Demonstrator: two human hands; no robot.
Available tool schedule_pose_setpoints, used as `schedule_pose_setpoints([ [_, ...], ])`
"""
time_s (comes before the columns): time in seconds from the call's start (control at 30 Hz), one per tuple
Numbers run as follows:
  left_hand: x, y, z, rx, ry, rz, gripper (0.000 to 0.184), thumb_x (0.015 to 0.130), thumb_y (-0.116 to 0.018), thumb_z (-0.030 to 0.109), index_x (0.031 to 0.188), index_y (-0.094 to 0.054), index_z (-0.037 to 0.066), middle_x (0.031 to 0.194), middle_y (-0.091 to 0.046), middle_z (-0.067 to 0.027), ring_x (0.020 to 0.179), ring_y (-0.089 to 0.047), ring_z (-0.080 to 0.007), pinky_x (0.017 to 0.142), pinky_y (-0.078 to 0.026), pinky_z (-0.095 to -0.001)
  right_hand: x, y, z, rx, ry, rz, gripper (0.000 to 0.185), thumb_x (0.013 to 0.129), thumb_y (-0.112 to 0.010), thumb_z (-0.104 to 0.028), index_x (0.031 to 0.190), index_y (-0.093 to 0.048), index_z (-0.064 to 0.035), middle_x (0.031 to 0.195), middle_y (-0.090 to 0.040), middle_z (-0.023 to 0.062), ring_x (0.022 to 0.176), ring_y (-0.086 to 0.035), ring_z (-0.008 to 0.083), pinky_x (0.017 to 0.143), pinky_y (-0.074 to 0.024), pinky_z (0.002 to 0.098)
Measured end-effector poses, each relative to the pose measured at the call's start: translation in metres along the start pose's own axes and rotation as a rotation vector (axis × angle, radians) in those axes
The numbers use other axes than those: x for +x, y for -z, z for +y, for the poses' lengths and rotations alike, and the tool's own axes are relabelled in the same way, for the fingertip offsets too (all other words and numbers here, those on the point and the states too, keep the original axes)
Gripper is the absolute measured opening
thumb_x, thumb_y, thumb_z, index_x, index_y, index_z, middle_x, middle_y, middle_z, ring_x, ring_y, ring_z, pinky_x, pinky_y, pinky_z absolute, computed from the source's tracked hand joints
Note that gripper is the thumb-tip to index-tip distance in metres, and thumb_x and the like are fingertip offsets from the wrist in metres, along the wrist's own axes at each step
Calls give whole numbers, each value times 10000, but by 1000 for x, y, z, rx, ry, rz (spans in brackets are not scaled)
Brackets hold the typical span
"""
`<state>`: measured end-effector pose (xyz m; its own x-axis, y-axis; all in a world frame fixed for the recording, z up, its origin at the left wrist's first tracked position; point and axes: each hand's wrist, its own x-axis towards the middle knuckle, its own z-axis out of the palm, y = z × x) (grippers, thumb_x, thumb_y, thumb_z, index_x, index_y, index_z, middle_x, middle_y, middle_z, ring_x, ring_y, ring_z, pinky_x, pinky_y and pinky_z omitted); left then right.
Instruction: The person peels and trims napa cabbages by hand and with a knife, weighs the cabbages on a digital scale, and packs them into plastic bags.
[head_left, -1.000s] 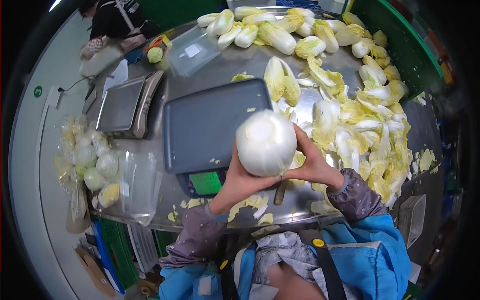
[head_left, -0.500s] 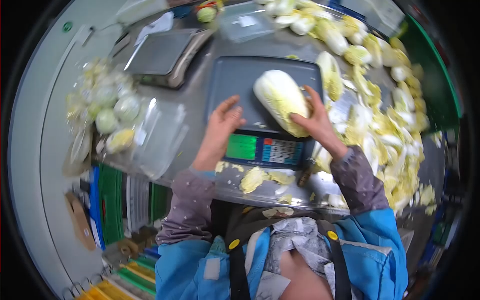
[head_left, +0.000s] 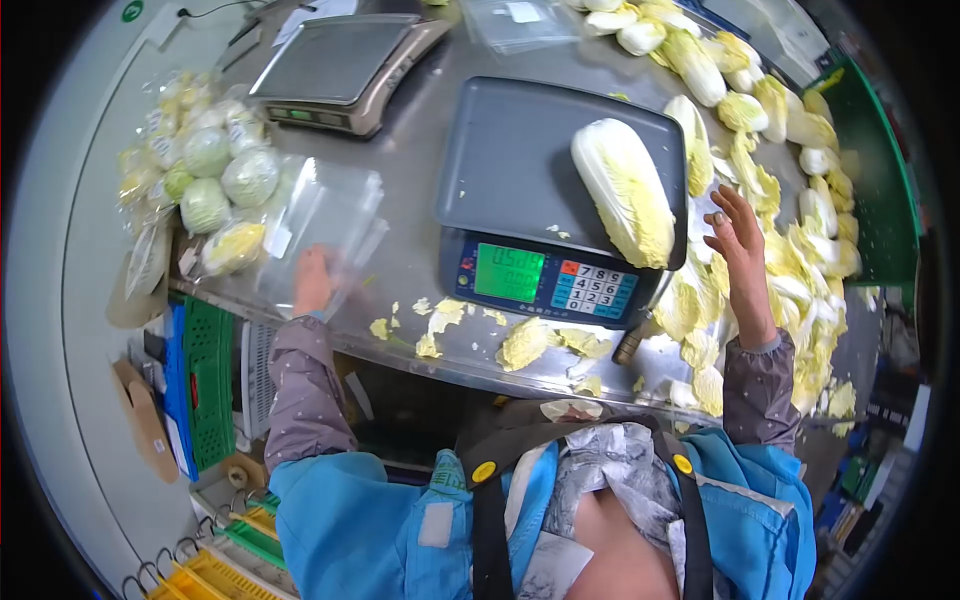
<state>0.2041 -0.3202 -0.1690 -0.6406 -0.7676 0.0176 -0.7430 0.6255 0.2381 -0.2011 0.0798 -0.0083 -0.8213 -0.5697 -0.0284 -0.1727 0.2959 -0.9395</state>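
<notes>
The fingers of the right hand [head_left: 742, 255] are now spread and hold nothing; they stand in the air just beside the long white-and-yellow Chinese cabbage [head_left: 625, 193], not touching it. Half a second ago these same fingers were on the cabbage, so the release is only just made. The left hand [head_left: 313, 282] has gone away to the side and is at the clear, flat plastic bags [head_left: 330, 200]; its fingers are blurred, and I cannot tell if they grip a bag or only touch it. The cabbage lies alone, tilted, on the right part of the dark grey, rectangular scale tray [head_left: 515, 160], so I judge that its weight is now left to the scale. In front of the tray the lit green display [head_left: 508, 272] shows digits which I cannot read surely. Farther out, loose pale yellow leaves [head_left: 690, 300] cover the right side of the shiny steel desk [head_left: 410, 180].
</notes>
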Motion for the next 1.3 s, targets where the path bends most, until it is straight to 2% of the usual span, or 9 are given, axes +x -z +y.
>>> schedule_pose_setpoints([
  [0.33,11,19,4,79,-90,-91,369,642,-677,126,932,-499,-16,909,-541,-220,853,-544,-407,719,-446,-467,2,-5,-2,6,-8,-83,508,832,-609,-227,1272,-424,-52,1268,-465,109,1037,-499,187,825,-442,305],
  [0.5,11,-12,-23,135,-24,44,274,683,-625,92,906,-514,-23,908,-552,-225,852,-545,-412,729,-451,-454,-4,-46,-21,-381,253,-230,921,615,-758,-227,1366,-260,-38,1350,-364,186,1203,-409,319,985,-356,386],
  [0.6,21,3,1,146,15,-144,346,689,-621,67,1004,-525,-36,943,-555,-230,813,-557,-378,723,-465,-409,1,-71,-1,-638,371,-179,924,629,-747,-238,1358,-239,14,1327,-353,258,1230,-393,307,994,-346,346],
  [0.73,24,59,114,-927,79,-127,419,821,-596,139,1192,-491,-25,1072,-574,-134,828,-585,-186,754,-486,-332,10,-60,4,-226,235,-197,906,659,-721,-228,1374,-212,0,1318,-360,250,1204,-416,302,975,-365,334],
  [0.83,8,80,212,-1443,-25,-394,542,836,-622,269,1264,-416,8,1184,-519,-138,1005,-553,-217,845,-470,-338,-12,-55,3,629,-176,-349,900,691,-692,-215,1397,-169,-20,1334,-358,171,1165,-445,237,967,-375,310],
  [0.93,-11,70,299,-1958,-107,-725,840,755,-672,448,1358,-253,41,1321,-388,-150,1195,-430,-246,948,-418,-407,-38,-61,8,819,-192,-486,940,666,-706,-330,1391,-188,-31,1320,-371,144,1219,-383,225,1010,-319,314],
  [1.0,-24,54,330,-2081,140,-697,869,742,-687,456,1359,-222,57,1337,-354,-136,1218,-397,-258,972,-399,-419,-46,-52,-2,456,-64,-534,868,669,-684,-362,1361,-278,-30,1335,-362,146,1220,-381,224,1005,-315,319],
  [1.1,-31,44,343,-2131,101,-603,816,707,-761,233,1325,-255,67,1251,-431,-100,1165,-444,-254,957,-413,-397,-40,-27,-16,130,174,-379,664,678,-675,-294,1237,-456,-9,1293,-419,166,1091,-498,235,884,-421,338],
  [1.3,-46,54,379,-1798,-75,-536,946,601,-822,140,1325,-216,76,1238,-413,-111,1153,-443,-242,950,-419,-379,-53,-7,-36,-206,399,-243,590,638,-657,-107,1177,-455,26,1050,-562,205,855,-598,321,746,-488,351],
])
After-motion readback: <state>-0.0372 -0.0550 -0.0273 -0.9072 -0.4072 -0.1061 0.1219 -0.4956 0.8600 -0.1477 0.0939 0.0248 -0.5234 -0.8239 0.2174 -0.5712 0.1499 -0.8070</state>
